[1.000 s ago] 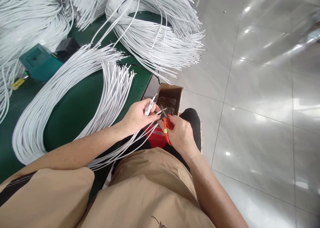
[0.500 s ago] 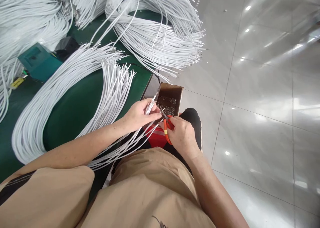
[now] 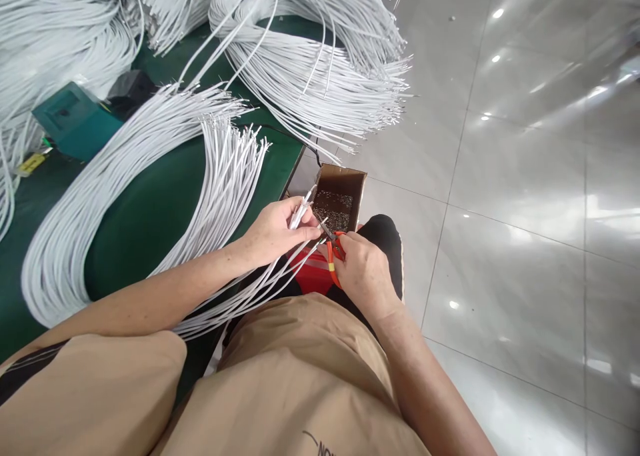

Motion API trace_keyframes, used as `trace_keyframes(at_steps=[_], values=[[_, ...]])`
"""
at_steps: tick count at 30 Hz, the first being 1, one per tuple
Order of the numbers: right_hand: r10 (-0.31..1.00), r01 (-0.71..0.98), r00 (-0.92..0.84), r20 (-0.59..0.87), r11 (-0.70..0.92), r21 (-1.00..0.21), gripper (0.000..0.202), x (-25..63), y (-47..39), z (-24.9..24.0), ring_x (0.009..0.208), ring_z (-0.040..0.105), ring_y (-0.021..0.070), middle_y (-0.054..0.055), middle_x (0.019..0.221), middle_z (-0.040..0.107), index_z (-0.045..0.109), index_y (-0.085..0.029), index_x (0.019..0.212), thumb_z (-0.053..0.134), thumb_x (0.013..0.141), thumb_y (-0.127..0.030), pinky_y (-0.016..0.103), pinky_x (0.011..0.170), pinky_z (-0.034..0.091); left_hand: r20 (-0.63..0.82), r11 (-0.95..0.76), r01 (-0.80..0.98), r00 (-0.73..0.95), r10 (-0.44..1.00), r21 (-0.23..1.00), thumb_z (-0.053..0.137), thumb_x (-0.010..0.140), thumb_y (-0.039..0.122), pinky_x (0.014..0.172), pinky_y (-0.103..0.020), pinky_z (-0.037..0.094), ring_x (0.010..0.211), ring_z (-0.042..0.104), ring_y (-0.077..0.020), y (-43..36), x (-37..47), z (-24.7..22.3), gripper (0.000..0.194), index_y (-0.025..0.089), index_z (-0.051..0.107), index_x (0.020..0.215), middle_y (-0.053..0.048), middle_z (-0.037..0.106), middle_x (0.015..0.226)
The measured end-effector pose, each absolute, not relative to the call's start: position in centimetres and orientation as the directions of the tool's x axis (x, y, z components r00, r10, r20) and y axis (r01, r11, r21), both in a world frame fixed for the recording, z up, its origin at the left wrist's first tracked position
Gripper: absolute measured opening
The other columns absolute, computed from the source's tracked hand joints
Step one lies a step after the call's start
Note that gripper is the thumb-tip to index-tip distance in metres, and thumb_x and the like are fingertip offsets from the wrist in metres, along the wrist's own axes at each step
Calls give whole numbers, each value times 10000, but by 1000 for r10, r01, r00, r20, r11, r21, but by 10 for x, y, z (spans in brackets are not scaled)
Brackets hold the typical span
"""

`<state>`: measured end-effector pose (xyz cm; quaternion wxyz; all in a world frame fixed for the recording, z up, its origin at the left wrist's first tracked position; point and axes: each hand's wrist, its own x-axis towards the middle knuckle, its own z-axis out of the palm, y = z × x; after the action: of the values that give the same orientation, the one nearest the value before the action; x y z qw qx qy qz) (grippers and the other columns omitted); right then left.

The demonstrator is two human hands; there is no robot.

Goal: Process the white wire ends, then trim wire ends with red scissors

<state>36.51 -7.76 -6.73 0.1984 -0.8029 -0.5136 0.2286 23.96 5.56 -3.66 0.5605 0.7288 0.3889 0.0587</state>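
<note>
My left hand (image 3: 280,231) is closed round several white cables (image 3: 301,213), their tips pointing up over a cardboard box. The same cables trail down and left across my lap. My right hand (image 3: 365,263) grips pliers with red-orange handles (image 3: 331,263). The dark jaws of the pliers (image 3: 329,230) are beside my left fingertips, close to the loose cable ends. Whether the jaws touch a cable is too small to tell.
The cardboard box (image 3: 363,196) holds small dark and shiny bits. Coiled white cable bundles (image 3: 55,243) (image 3: 320,76) lie on the green table (image 3: 145,223). A teal device (image 3: 75,126) stands at left, and tiled floor (image 3: 515,176) is at right.
</note>
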Motion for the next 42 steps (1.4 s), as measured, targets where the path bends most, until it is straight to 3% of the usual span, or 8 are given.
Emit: trace_keyframes(at_steps=[4,8,11,15,23,35,38,42], values=[[913,600,371,-168,-374,-707,364,369,-77,-66,565,357,85,1,654,454,392,-150,578,612,783,-356,252,539,279,-355,-15,466,695,626,885,707,706,314,696,-265,458,751,594,-133,55,240,-38,349,160,394,735,-8,634,822],[830,99,463,-311,-397,-912,210,375,-72,-53,597,446,92,-3,681,533,625,-152,744,628,778,-359,232,552,349,-376,55,426,724,578,903,700,731,341,710,-271,473,750,616,-135,55,240,-39,369,162,379,755,-21,655,847],[816,-217,432,-383,-318,-923,210,378,-65,-44,667,534,103,-4,728,597,684,-172,954,631,782,-280,218,612,416,-399,152,377,755,520,913,695,746,329,728,-281,492,751,636,-138,54,240,-39,365,161,371,765,-16,645,846],[912,-378,252,-322,-214,-901,121,377,-58,-43,739,609,139,21,753,640,672,-147,888,612,800,-205,268,742,480,-401,248,319,799,449,915,671,772,276,749,-277,498,741,636,-124,54,240,-40,321,163,371,775,11,612,781],[859,-310,390,-331,-216,-926,187,373,-60,-56,637,544,103,11,699,615,619,-142,732,670,772,-318,235,619,440,-428,245,351,769,474,904,682,754,267,724,-261,473,740,618,-120,53,239,-40,330,162,371,787,4,617,778],[798,-241,546,-256,-143,-960,246,358,-70,-52,638,456,97,-6,662,493,534,-149,653,642,791,-321,225,626,404,-343,-52,489,680,649,871,721,667,304,646,-241,414,656,537,-104,54,242,-37,372,164,381,720,-3,624,775],[707,-252,642,-296,-171,-953,211,362,-66,-55,679,476,100,1,719,536,609,-155,750,639,797,-358,222,665,418,-359,-47,499,681,638,865,728,668,327,671,-252,429,683,562,-116,54,243,-36,387,165,382,734,-6,641,792],[790,-258,527,-312,-201,-945,233,360,-61,-60,682,504,110,11,754,585,657,-155,841,678,757,-371,234,672,430,-378,-31,499,694,613,866,743,664,348,674,-255,441,687,565,-117,56,240,-39,369,156,445,767,-17,644,819]])
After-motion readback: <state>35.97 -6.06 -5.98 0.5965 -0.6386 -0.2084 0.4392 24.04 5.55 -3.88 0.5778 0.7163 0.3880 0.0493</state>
